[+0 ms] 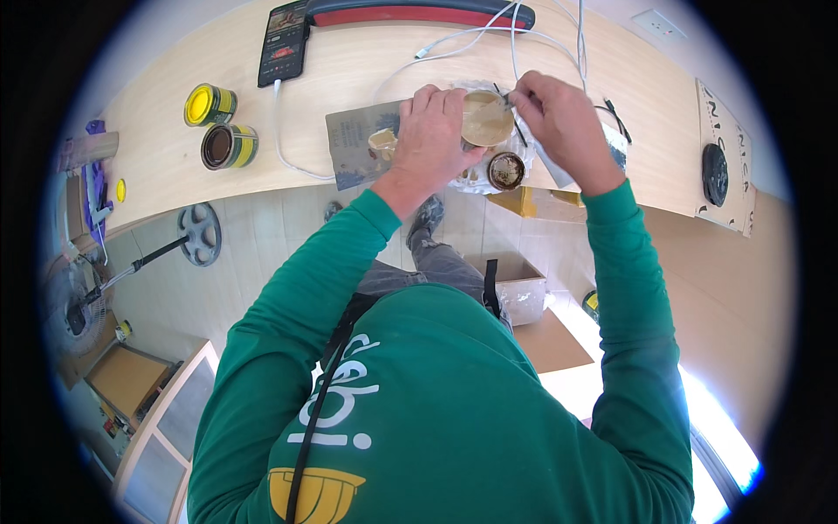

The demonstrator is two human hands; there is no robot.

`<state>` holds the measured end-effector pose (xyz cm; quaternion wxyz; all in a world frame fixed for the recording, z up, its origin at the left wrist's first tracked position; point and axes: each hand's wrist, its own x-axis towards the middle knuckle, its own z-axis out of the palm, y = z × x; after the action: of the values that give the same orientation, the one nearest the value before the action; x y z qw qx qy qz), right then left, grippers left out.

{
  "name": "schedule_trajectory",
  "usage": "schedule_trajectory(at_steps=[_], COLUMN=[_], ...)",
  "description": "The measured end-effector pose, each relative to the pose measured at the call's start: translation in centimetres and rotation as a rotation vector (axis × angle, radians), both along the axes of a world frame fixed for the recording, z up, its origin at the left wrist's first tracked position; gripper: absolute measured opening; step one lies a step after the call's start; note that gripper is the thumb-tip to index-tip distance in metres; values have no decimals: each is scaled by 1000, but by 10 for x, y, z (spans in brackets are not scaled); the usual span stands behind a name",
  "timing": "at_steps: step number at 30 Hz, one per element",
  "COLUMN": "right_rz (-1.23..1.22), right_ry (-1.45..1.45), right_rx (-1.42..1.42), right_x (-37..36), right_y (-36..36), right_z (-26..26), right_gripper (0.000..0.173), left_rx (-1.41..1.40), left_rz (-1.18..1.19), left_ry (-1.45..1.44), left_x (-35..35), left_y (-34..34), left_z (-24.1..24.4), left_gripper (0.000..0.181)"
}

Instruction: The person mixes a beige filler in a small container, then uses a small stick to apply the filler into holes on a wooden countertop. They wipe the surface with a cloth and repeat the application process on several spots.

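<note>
My left hand (432,131) grips the left side of a round tub (486,121) that holds a beige paste. My right hand (556,118) pinches a thin dark tool at the tub's right rim; its exact kind cannot be told. Just below the tub a lid (506,171) with dark brown residue lies on crumpled white sheeting (473,181). Left of my left hand lies a printed sheet (353,141) with a dab of beige paste (382,139) on it. Another sheet (614,141) lies partly under my right forearm.
Two small cans, one yellow-topped (209,105) and one brown-topped (229,147), stand on the table (154,164) at left. A phone (283,42), white cables (458,52) and a red-and-black case (419,13) lie at the back. A round black object (715,174) is far right.
</note>
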<state>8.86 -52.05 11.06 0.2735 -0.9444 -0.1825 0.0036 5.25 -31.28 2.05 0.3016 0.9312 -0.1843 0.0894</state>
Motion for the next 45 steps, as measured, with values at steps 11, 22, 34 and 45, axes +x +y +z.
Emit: schedule_trajectory(at_steps=[11,22,34,45], right_rz=[-187,-304,-313,-344], right_ry=[14,52,97,23], right_rx=[229,228,317,246], right_x=[-20,-43,-45,-37], right_y=[-19,-30,-13,-9], right_z=[-23,-23,-32,-35], right_gripper=[17,15,18,17], left_rx=[35,64,18,39], left_rz=[-67,-101,-45,-56], left_ry=[-50,-45,8,26], left_x=[1,5,8,10], left_y=[-2,2,1,2], left_z=[10,14,1,2], left_gripper=[89,88,88,89])
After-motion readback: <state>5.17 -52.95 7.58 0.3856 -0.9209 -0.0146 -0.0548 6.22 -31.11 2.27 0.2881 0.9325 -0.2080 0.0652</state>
